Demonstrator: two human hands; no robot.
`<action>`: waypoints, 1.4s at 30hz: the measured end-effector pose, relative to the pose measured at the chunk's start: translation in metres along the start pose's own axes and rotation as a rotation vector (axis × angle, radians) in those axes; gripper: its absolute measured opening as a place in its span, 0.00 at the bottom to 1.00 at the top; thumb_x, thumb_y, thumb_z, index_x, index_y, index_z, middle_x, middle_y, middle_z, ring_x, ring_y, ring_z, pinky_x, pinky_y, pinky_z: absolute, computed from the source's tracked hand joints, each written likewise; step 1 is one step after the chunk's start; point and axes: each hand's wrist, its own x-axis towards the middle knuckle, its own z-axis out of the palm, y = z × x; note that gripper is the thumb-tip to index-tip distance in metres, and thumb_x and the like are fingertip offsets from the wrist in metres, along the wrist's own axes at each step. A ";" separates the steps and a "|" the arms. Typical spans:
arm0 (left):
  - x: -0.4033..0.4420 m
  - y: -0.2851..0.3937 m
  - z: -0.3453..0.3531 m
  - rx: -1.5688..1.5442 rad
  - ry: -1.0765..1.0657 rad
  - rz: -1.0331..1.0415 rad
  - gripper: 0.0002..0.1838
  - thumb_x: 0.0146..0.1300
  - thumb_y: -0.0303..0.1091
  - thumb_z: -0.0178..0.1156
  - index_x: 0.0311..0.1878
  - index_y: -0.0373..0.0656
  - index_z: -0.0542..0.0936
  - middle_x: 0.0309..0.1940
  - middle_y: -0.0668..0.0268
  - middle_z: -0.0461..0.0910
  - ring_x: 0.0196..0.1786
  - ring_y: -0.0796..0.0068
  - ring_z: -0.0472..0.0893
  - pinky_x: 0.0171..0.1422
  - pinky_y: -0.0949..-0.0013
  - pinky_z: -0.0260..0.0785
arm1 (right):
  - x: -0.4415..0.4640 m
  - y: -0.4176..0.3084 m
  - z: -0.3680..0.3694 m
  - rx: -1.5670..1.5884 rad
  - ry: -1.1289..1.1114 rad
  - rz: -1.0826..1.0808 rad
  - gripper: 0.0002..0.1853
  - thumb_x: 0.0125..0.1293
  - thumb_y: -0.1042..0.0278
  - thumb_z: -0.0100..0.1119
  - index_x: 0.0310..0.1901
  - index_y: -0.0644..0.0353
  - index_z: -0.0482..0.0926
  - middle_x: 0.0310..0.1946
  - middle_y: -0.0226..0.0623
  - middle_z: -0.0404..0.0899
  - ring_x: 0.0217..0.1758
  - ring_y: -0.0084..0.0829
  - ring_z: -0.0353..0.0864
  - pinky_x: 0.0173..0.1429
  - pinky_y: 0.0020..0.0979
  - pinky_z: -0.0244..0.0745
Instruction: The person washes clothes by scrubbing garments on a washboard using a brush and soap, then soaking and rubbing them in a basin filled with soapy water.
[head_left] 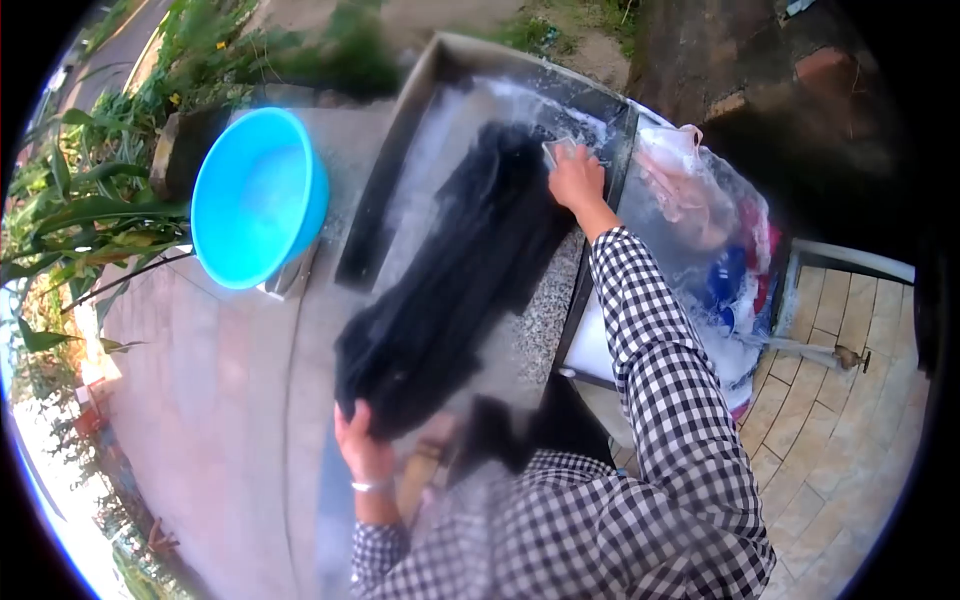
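A long dark garment (460, 260), black and seemingly wet, lies stretched over the stone washing slab (548, 320), and its near end hangs past the edge. My left hand (364, 448) grips that near end, thumb up, with the fingers partly hidden by the cloth. At the far end my right hand (580, 178) is closed around a small pale block (556, 150), held against or just above the garment; whether it is soap or a brush I cannot tell. White suds show on the slab's far side.
To the left stands a bright blue basin (258, 200). Right of the slab, a sink (632, 150) holds sudsy water and soaking pink, blue and red clothes (690, 195). A brass tap (852, 358) sits by the tiled surface (830, 440). Plants (90, 215) grow at the left.
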 end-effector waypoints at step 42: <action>0.001 0.038 -0.065 0.424 0.141 0.153 0.22 0.71 0.33 0.60 0.66 0.37 0.73 0.57 0.58 0.80 0.58 0.65 0.80 0.66 0.65 0.71 | 0.055 -0.033 -0.012 0.436 -0.492 0.221 0.33 0.63 0.50 0.59 0.71 0.41 0.70 0.76 0.47 0.58 0.72 0.54 0.64 0.75 0.53 0.55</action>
